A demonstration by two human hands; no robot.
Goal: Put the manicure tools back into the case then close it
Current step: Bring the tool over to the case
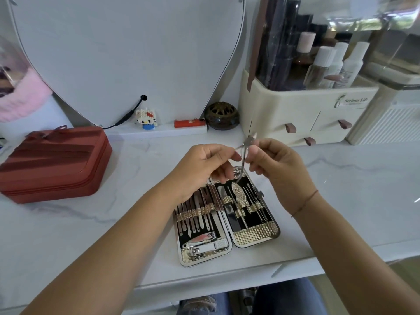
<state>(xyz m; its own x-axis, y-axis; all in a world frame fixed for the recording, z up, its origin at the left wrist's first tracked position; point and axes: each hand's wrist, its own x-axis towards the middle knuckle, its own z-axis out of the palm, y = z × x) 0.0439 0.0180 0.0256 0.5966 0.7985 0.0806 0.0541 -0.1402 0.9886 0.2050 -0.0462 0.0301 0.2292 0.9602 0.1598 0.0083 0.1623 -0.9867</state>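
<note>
The manicure case (256,238) lies open flat on the white marble table, gold-patterned inside, with several steel tools strapped in both halves. Nail clippers (204,243) sit in the left half near me. Above the case's far end, both hands hold a steel cuticle nipper (244,153). My left hand (204,164) pinches one of its handles, and my right hand (270,162) pinches it near the jaws. The nipper's lower handle hangs down toward the case's right half.
A red zippered box (52,162) stands at the left. At the back are a heart-shaped mirror (127,53), a small brick figure (146,120), a red lighter (188,123), a dark round burner (221,117) and a cream cosmetics organiser (306,112) with bottles.
</note>
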